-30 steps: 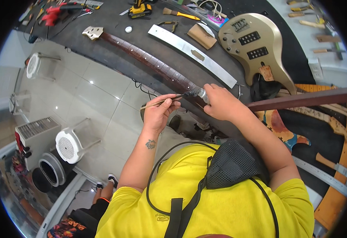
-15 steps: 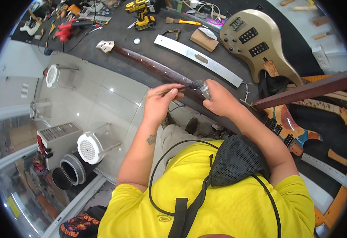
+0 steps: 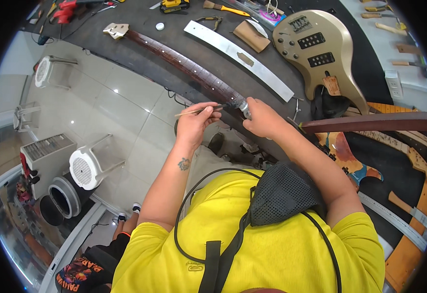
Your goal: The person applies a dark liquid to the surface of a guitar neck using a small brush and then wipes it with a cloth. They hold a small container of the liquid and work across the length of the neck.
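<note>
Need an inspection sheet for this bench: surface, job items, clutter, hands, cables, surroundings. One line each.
Surface: dark bench, tools and guitar parts spread over it.
Job's things: fretted neck along the near edge; thin brush with its tip at a small clear container, whether inside is unclear.
Clutter: long metal bar, pliers, yellow-handled brush, white cap, gold guitar body.
Hands: left hand grips the thin brush; right hand holds the container.
Cables: dark cable at the bench's near edge.
Surroundings: tiled floor, white stool, another person partly visible lower left.
</note>
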The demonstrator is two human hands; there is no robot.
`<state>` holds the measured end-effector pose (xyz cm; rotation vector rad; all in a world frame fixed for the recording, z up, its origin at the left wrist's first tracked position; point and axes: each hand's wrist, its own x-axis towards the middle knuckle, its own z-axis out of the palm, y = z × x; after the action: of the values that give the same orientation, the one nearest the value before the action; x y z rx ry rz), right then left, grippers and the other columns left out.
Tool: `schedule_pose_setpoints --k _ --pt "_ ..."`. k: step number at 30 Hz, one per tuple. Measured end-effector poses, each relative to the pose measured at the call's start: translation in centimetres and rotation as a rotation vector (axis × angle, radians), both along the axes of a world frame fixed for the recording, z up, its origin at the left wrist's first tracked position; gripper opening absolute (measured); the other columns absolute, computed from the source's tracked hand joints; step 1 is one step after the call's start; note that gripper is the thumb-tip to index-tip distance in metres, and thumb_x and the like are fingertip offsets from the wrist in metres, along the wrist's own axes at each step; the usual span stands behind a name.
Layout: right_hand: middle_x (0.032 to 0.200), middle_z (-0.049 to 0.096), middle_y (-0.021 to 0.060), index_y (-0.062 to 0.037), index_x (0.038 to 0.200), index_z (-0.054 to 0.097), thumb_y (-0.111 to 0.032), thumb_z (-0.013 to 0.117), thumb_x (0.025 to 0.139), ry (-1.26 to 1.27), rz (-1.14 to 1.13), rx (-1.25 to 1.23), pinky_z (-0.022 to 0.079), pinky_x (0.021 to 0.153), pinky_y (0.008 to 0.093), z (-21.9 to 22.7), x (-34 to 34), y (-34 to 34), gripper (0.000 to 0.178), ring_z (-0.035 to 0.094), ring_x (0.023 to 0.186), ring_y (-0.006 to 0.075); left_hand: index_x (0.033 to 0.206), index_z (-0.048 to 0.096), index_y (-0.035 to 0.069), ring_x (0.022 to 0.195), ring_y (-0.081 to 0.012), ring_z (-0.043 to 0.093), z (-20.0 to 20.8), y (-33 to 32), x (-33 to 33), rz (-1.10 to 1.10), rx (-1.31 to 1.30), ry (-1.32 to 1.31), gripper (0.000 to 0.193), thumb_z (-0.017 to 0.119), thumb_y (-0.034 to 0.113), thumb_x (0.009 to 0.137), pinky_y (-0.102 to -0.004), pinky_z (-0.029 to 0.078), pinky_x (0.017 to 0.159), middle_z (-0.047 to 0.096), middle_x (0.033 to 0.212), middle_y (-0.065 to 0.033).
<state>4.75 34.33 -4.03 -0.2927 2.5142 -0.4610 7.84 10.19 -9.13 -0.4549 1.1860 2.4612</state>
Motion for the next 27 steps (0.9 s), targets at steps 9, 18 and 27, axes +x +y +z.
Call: schedule_pose_setpoints --k 9,18,27 --pt "0.125 0.059 0.0266 0.0036 0.132 0.050 -0.011 0.068 0.082 0.389 -0.240 -0.470 0.049 0.104 0.0474 1.2 -0.4 1.5 0.055 0.059 0.120 0.0463 0.124 0.069 -0.007 0.097 -0.0228 0.074 9.7 1.9 -3.3 -0.145 -0.330 0.305 0.026 0.063 0.007 0.104 -0.0342 0.061 0.088 0.074 0.116 -0.0181" --pt "0.126 0.057 0.0263 0.0046 0.133 0.048 -0.008 0.068 0.084 0.444 -0.256 -0.457 0.048 0.104 0.0455 0.7 2.0 5.4 0.054 0.058 0.119 0.0446 0.128 0.064 -0.005 0.103 -0.0265 0.073 -2.1 0.8 0.2 0.122 0.265 0.027 0.027 0.061 0.008 0.105 -0.0391 0.060 0.095 0.071 0.125 -0.0217" --pt "0.120 0.060 0.0239 0.0014 0.130 0.050 -0.009 0.068 0.087 0.496 -0.335 -0.424 0.048 0.102 0.0451 3.7 2.0 8.2 0.048 0.060 0.115 0.0438 0.124 0.075 0.000 0.098 -0.0158 0.074 -4.4 9.6 4.5 -0.290 -0.398 0.342 0.025 0.066 0.005 0.101 -0.0281 0.056 0.089 0.077 0.116 -0.0116"
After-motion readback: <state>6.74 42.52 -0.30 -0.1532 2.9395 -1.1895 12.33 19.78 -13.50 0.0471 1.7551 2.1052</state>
